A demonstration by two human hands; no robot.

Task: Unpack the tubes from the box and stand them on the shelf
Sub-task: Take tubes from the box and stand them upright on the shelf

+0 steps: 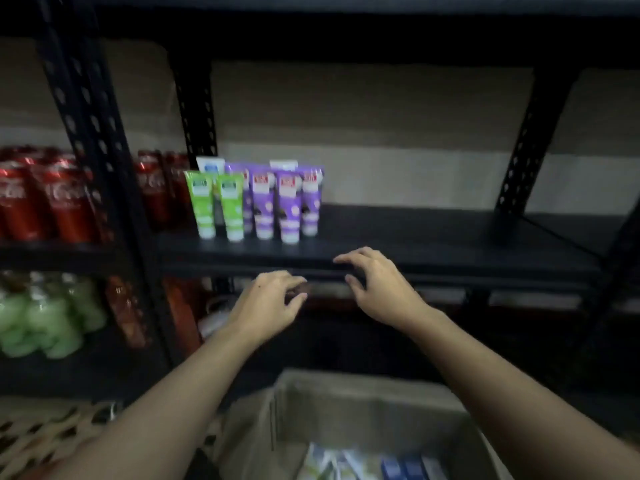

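Several tubes stand cap-down at the left end of the black shelf (415,237): two green tubes (216,202), several purple tubes (287,202) and white-blue ones behind. My left hand (273,303) and my right hand (377,285) hover in front of the shelf's front edge, fingers apart, holding nothing. Below, a cardboard box (346,403) sits open, with more tubes (374,465) lying in its bottom.
Red cola cans (52,199) fill the neighbouring shelf at left, green bottles (41,320) stand below them. Black perforated uprights (93,140) frame the shelves. A patterned surface (45,434) lies at bottom left. The shelf right of the tubes is bare.
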